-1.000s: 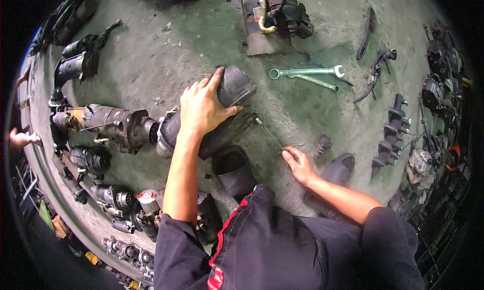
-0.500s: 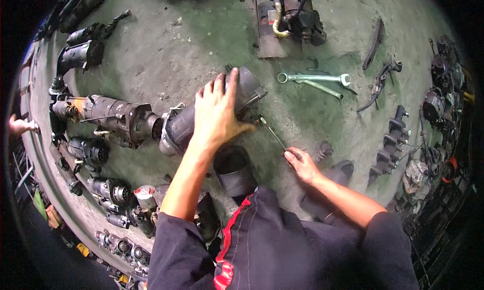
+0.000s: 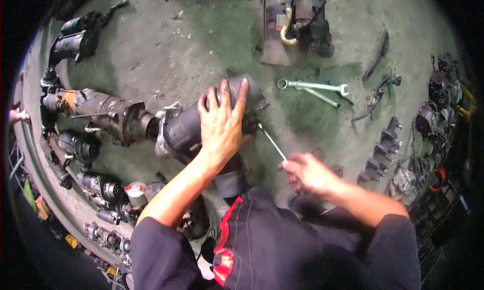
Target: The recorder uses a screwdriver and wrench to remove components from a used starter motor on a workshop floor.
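Dark motor housing (image 3: 189, 129) lies under the flat, spread left hand (image 3: 222, 121); right hand (image 3: 307, 174) pinches a thin rod (image 3: 272, 143).

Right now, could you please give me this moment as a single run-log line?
left hand: flat on dark motor housing | right hand: gripping thin tool, tip at housing end | nearby: two wrenches on floor

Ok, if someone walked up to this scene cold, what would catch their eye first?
Probably the left hand spread flat over a dark cylindrical motor housing at the centre of the stained concrete floor. Just right of it, the right hand holds a thin metal tool angled toward the housing's end. Beyond lie two wrenches, and similar greasy motor units line the left edge.
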A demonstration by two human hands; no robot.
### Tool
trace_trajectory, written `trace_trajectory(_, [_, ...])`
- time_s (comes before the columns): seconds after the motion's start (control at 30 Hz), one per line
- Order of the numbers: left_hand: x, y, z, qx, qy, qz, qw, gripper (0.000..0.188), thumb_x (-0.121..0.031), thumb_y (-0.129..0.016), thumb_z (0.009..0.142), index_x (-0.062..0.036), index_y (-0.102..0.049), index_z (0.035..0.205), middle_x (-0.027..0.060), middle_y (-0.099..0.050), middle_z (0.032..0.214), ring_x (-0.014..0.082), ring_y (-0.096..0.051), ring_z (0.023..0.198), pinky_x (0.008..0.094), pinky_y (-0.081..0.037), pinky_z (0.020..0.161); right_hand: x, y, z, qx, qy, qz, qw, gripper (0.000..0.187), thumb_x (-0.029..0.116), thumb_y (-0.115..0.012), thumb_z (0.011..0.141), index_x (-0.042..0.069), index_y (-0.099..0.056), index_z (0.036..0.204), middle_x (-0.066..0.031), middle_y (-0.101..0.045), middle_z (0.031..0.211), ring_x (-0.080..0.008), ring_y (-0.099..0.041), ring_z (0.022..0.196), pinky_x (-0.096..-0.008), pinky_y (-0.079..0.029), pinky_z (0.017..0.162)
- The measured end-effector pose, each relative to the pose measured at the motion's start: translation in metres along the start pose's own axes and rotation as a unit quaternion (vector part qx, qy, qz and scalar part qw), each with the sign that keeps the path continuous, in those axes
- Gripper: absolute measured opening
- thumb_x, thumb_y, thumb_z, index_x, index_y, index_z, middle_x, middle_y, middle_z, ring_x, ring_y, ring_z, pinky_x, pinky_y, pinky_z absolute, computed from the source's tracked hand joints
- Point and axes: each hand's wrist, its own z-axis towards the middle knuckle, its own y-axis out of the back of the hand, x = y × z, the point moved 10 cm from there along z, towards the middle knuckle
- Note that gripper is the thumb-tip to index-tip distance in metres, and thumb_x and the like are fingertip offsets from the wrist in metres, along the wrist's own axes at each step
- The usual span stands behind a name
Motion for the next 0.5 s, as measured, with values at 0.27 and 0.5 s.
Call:
trace_trajectory(0.27, [0.013,0.007,0.033,0.019,-0.038,-0.069,0.997,0.111,-0.034,-0.088,0.066,-0.0245,-0.025,0.157,0.0234,-0.048,0.139,0.0393,-0.052,0.123,0.0493,-0.045,0.101,-0.039,0.039,0.052,-0.241,0.398,-0.337,0.818,0.035,0.023,-0.057,0.099,-0.003,-0.058,0.124,-0.0292,-0.067,0.095,-0.0448,-0.067,0.087,-0.0486,-0.054,0.075])
trace_trajectory(0.5, [0.017,0.001,0.015,-0.008,-0.031,-0.043,0.999,0.109,-0.031,-0.087,0.067,-0.0245,-0.026,0.157,0.0262,-0.05,0.134,0.0404,-0.053,0.119,0.0488,-0.045,0.1,0.011,0.0,-0.005,-0.041,-0.021,0.014,0.999,0.032,0.029,-0.057,0.102,0.0,-0.063,0.114,-0.0009,-0.049,0.067,-0.0137,-0.048,0.054,-0.0291,-0.041,0.049])
